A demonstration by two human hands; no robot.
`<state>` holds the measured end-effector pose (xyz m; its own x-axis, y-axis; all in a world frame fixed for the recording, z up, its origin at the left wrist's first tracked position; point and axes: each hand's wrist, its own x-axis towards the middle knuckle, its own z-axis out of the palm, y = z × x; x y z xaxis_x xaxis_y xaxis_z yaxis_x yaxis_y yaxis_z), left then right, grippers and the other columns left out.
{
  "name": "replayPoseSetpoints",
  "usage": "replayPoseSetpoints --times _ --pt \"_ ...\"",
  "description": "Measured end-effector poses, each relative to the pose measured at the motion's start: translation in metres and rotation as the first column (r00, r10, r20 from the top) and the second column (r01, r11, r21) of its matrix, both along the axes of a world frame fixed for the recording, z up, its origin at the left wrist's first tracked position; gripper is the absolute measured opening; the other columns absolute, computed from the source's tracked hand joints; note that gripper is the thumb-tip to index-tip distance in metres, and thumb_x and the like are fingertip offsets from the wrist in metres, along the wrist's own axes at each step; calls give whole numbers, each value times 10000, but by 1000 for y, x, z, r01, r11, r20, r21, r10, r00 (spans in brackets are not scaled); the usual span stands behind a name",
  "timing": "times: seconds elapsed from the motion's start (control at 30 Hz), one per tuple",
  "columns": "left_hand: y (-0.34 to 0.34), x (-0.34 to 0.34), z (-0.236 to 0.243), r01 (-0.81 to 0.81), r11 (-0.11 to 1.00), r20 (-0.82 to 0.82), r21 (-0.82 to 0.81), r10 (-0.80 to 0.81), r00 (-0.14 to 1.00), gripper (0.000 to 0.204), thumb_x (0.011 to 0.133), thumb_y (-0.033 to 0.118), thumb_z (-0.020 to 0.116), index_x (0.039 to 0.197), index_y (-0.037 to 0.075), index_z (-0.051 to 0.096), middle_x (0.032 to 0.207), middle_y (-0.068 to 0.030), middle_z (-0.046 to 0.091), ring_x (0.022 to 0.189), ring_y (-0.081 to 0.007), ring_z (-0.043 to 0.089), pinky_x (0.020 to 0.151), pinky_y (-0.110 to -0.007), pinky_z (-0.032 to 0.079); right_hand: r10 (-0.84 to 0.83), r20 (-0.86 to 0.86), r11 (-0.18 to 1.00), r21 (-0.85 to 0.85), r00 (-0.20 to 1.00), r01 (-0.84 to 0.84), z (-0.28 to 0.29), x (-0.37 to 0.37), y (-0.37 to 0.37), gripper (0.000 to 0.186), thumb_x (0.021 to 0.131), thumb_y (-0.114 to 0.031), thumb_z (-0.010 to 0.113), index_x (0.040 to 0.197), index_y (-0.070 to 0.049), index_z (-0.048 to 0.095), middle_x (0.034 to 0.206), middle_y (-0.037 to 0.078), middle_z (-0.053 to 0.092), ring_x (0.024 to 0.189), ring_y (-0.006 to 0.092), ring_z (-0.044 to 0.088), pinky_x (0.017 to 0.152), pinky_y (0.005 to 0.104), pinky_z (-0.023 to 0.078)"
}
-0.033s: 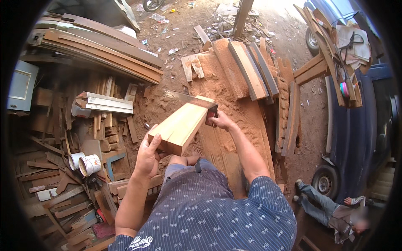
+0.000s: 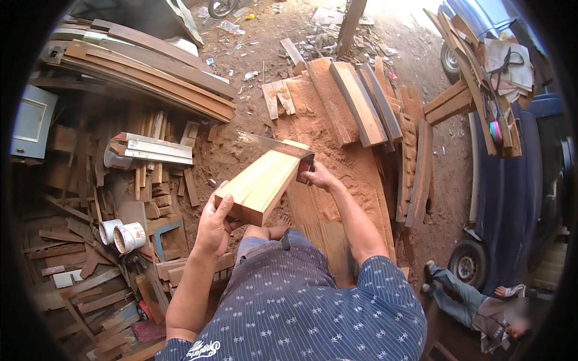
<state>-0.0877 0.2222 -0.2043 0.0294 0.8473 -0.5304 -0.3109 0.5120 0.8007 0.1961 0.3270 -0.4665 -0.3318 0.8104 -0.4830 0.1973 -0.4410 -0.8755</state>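
Observation:
A thick, pale wooden block [image 2: 263,183] is held up in front of my body, tilted, its darker end grain towards me. My left hand [image 2: 214,227] is closed around its near left corner, with the thumb on the top face. At the block's far end, my right hand [image 2: 321,176] grips the dark handle of a handsaw [image 2: 257,142]. The saw's thin blade reaches left across the block's far end, edge on; I cannot tell how deep it sits in the wood. Below lies a broad plank [image 2: 322,231] strewn with sawdust.
Curved timber pieces [image 2: 359,105] lie to the right of the sawdust. Long boards [image 2: 150,75] are stacked at the far left, above offcuts and a white bucket [image 2: 129,237]. On the right are a dark blue vehicle [image 2: 509,198] and another person [image 2: 475,304].

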Motion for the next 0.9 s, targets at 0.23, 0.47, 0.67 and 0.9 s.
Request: replayPoseSetpoints --times 0.23,0.47,0.67,0.9 --pt "4 4 2 -22 1000 0 -15 22 1000 694 1014 296 614 1546 28 258 1375 -147 529 1200 -243 600 911 -421 579 3 -33 1000 29 999 -2 -3 5 -1 289 937 -133 661 1194 -24 590 966 55 668 783 139 630 624 306 550" --pt "9 9 4 -58 998 1 -16 58 998 666 1011 275 618 1528 13 291 1389 -161 533 1219 -254 593 943 -408 554 -112 -113 994 -24 987 110 -35 26 12 358 952 -139 668 1285 -38 586 1024 74 691 778 135 632 621 300 533" --pt "19 17 11 -79 997 -21 -11 79 997 640 1010 253 618 1513 -3 316 1396 -151 540 1244 -252 579 974 -391 535 -332 -110 938 -144 937 315 -102 52 35 420 917 -118 728 1307 -27 598 1073 96 705 899 169 669 731 323 572" --pt "24 17 12 -77 996 -38 -33 76 996 656 1010 266 614 1523 6 297 1412 -148 524 1236 -250 586 949 -407 547 -150 -6 969 -201 989 146 -116 45 61 425 910 -110 736 1304 -18 607 1138 99 707 1019 180 654 874 341 539"
